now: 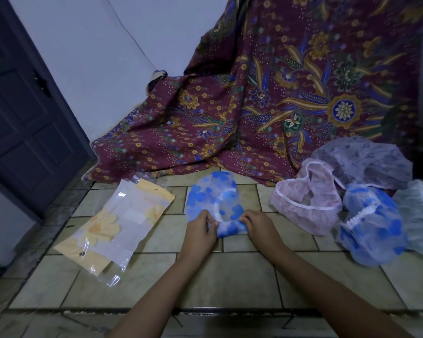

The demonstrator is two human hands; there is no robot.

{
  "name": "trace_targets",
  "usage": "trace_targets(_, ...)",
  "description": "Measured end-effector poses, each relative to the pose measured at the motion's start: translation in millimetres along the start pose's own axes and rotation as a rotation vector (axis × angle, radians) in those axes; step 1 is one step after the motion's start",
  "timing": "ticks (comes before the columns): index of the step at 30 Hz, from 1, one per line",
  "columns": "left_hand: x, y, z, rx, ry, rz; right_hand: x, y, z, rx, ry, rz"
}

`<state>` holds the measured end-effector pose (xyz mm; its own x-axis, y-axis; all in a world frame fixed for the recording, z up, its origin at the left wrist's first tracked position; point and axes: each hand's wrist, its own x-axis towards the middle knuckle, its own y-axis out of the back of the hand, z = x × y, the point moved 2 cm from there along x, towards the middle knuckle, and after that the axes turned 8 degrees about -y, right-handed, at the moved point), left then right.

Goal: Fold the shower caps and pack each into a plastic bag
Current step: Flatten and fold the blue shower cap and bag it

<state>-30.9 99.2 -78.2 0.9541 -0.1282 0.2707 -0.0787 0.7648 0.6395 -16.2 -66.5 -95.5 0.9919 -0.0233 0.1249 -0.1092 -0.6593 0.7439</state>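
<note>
We see both hands at work low in the middle of the view, on a beige tiled floor [242,276]. Between them lies a translucent white shower cap printed with blue flowers [215,198], spread flat on the tiles with its near edge gathered up. The left hand [200,230] pinches that near edge at the cap's 7 o'clock, fingers curled round the plastic. The right hand [259,228] grips the same edge at the cap's 5 o'clock, thumb and fingers closed on it. The two hands are near each other, with a rolled band of the cap stretched between them.

At 9 o'clock from the cap, just beside it, lies a clear plastic bag holding a folded yellow-flowered piece [115,223], flat on the tiles and set askew.

At 3 o'clock from the cap we see a cluster of loose caps. A pink translucent shower cap with a white elastic rim [305,203] is nearest. Behind it, toward 1 o'clock, sits a grey-lilac shower cap [362,162]. A second blue-flowered shower cap [374,230] touches the pink one on its far side, and a pale green shower cap [418,215] lies at the frame's right edge.

A maroon batik cloth with gold and blue flowers [266,93] drapes down at 12 o'clock, its hem resting on the tiles just behind the held cap. A dark panelled door [22,118] stands at 10 o'clock, beside a white wall [108,57].
</note>
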Motion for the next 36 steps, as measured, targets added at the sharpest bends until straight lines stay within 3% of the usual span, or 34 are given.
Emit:
trace_targets(3,2,-2,2,0.144,0.019,-0.038,-2,0,-9,-0.242,0.124,0.131)
trace_targets(6,3,-4,1,0.363,0.004,-0.111,-1,0,-13,-0.424,0.128,0.186)
trace_targets(11,5,-6,5,0.547,-0.024,-0.141,1,-3,-6,-0.501,0.178,0.198)
trace_targets(13,6,-5,9,0.714,-0.132,-0.101,-1,-1,-8,-0.507,0.245,0.281)
trace_targets(16,2,-14,10,0.813,-0.416,-0.032,-8,0,-12,-0.545,0.504,0.420)
trace_targets(18,0,-19,7,0.770,-0.544,-0.037,-11,-2,-9,-0.508,0.682,0.407)
trace_targets(21,0,-17,10,0.706,-0.646,-0.051,-10,-5,1,-0.474,0.786,0.366)
trace_targets(29,1,-6,3,0.659,-0.717,-0.223,-24,0,-1,-0.462,0.708,0.193)
trace_targets(36,-2,9,-17,0.478,-0.702,-0.304,-17,5,-1,-0.562,0.733,0.218)
